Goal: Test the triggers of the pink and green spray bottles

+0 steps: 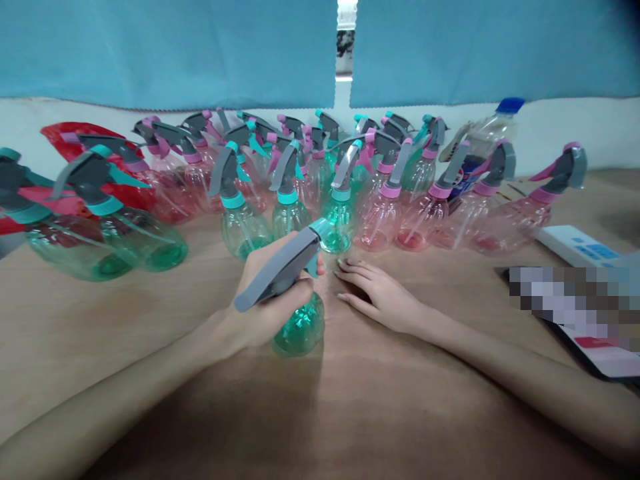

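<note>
My left hand (273, 283) is wrapped round the neck of a green spray bottle (301, 327) with a grey and teal trigger head. The bottle stands on or just above the table; I cannot tell which. To the right, my right hand (383, 293) rests flat on the tabletop with its fingers stretched out and nothing in them. Just beyond both hands is another green spray bottle (337, 227), upright. Beside it a pink spray bottle (379, 223) stands in a row of similar ones.
Several more pink and green bottles crowd the back. Two green bottles (155, 240) stand at left near a red bag (80, 133). A clear bottle with a blue cap (509, 107) is behind. At right lie a white box (575, 243) and a partly blurred flat object (600, 357).
</note>
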Tool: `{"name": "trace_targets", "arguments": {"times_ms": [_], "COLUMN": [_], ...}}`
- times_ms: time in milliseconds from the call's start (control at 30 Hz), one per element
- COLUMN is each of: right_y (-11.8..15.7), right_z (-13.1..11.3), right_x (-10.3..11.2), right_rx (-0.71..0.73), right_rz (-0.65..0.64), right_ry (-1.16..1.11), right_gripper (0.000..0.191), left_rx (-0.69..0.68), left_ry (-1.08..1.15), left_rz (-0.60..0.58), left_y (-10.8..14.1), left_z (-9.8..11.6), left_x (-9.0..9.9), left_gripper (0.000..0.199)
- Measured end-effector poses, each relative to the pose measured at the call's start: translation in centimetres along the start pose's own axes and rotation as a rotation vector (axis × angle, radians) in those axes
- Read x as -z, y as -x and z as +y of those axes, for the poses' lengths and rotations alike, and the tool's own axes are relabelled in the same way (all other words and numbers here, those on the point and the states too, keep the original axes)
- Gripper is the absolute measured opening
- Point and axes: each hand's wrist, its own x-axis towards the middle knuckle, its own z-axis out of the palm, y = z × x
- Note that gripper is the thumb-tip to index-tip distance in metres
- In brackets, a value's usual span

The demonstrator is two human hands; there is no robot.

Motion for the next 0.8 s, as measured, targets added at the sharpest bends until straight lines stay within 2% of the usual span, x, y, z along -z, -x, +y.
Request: {"name": "trace_targets", "arguments": {"times_ms": [100,433,800], "right_y": [0.02,0.01,0.0], "right_z": [0.01,0.13,0.17], "right_x": [-0.04,-0.09,-0.05], "right_rx": [0.002,0.001,0.006], "right_rz": [0.002,-0.001,-0.001], "right_ry": [-0.006,-0.019,-0.018], "right_gripper": [0.045,0.043,0.045], "left_rx": [0.004,-0.014,0.024], "left_ry": [0.018,0.137,0.112], "left_rz": [-0.024,-0.081,-0.032], "left_y": [-0.15,-0.36,0.12], "left_z": [0.02,-0.24,-0.06], "left_x": [-0.05,-0.02,-0.25], "left_gripper": [0.012,0.039,0.044]}}
